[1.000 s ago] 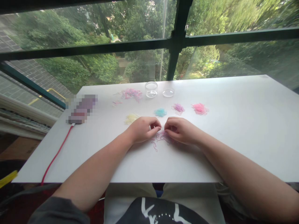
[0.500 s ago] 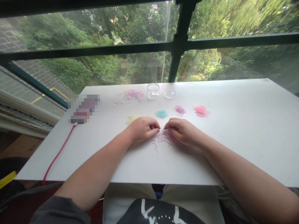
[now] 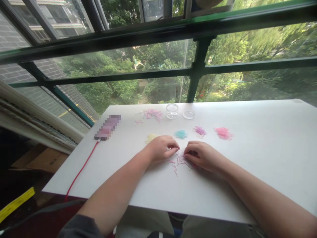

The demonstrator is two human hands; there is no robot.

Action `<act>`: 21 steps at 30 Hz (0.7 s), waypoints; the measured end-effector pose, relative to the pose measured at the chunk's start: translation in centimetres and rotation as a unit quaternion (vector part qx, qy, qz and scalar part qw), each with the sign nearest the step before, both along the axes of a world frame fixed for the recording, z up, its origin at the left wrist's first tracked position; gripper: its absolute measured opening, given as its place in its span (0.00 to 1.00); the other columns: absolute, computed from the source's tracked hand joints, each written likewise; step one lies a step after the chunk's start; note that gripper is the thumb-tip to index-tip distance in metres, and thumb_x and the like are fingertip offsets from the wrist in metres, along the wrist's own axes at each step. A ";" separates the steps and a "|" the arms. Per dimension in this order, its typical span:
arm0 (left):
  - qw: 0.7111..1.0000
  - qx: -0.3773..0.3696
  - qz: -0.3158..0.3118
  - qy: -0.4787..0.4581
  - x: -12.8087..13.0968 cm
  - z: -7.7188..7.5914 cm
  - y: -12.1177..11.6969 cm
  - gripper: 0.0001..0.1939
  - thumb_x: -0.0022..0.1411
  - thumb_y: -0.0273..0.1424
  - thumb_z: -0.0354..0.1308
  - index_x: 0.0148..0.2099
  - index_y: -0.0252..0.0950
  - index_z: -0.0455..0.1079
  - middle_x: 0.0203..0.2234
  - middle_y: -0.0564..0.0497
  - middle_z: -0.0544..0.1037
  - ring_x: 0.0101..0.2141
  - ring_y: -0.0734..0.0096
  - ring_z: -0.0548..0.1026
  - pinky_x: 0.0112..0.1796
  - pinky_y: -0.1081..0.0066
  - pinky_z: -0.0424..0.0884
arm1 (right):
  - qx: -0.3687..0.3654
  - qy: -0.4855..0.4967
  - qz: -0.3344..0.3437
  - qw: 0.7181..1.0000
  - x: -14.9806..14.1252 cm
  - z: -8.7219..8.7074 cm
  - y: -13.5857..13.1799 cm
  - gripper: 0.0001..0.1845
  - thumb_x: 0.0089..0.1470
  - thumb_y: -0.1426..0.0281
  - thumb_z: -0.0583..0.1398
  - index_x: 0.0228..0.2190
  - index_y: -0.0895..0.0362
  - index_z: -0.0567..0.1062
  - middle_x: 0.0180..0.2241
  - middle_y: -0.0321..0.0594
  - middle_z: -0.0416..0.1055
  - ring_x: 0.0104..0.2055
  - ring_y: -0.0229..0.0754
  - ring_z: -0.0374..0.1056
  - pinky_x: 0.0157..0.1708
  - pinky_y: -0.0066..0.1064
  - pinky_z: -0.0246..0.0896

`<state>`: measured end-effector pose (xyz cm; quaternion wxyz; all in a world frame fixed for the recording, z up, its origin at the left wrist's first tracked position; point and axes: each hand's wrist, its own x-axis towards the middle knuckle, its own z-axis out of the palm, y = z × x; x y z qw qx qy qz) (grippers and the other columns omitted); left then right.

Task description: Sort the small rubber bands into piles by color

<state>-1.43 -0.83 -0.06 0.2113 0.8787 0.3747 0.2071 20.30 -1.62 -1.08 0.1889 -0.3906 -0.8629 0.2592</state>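
Observation:
My left hand (image 3: 163, 148) and my right hand (image 3: 201, 156) rest on the white table (image 3: 260, 145), fingertips facing each other and curled in a pinch over a loose heap of small pink and purple rubber bands (image 3: 179, 162). What each pinch holds is too small to make out. Beyond the hands lie sorted little piles: yellow (image 3: 151, 137), teal (image 3: 181, 134), purple (image 3: 199, 131) and pink (image 3: 223, 133).
A mixed pile of bands (image 3: 153, 114), a clear round container (image 3: 172, 110) and its lid (image 3: 189, 114) sit at the table's far edge. A blurred phone (image 3: 108, 127) with a red cable (image 3: 80, 172) lies at the left. Window bars stand behind.
The view has swung up and to the left, showing more of the window. Both hands stay pinched over the same heap of bands, a little further apart.

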 end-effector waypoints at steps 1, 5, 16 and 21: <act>1.000 0.008 -0.003 0.007 -0.1 0.1 0.1 0.09 0.59 0.29 0.53 0.37 0.36 0.75 0.29 0.51 0.76 0.32 0.73 0.71 0.36 0.74 0.66 | -0.009 0.007 -0.002 1.000 0.1 0.0 0.0 0.05 0.51 0.74 0.57 0.28 0.56 0.74 0.28 0.37 0.70 0.29 0.36 0.64 0.30 0.27 0.59; 0.998 0.029 0.022 0.051 -0.9 0.5 0.5 0.09 0.57 0.27 0.53 0.36 0.37 0.75 0.29 0.51 0.76 0.32 0.72 0.72 0.36 0.74 0.67 | -0.028 0.029 -0.013 0.999 0.3 0.0 0.3 0.06 0.52 0.72 0.56 0.27 0.57 0.73 0.26 0.37 0.69 0.26 0.35 0.63 0.28 0.27 0.58; 0.985 -0.048 0.154 0.063 -4.5 1.0 1.9 0.10 0.55 0.30 0.55 0.39 0.39 0.74 0.33 0.53 0.79 0.34 0.72 0.75 0.36 0.74 0.70 | -0.023 0.039 -0.024 0.999 0.7 -0.1 0.6 0.07 0.53 0.70 0.55 0.26 0.57 0.72 0.26 0.39 0.70 0.27 0.37 0.64 0.29 0.28 0.59; 0.978 -0.061 0.194 0.053 -5.6 1.5 2.2 0.10 0.54 0.33 0.56 0.39 0.38 0.74 0.31 0.52 0.80 0.32 0.71 0.76 0.34 0.72 0.71 | -0.003 0.049 -0.020 0.999 0.9 -0.2 0.8 0.07 0.53 0.71 0.55 0.27 0.58 0.73 0.26 0.39 0.71 0.27 0.37 0.64 0.28 0.28 0.59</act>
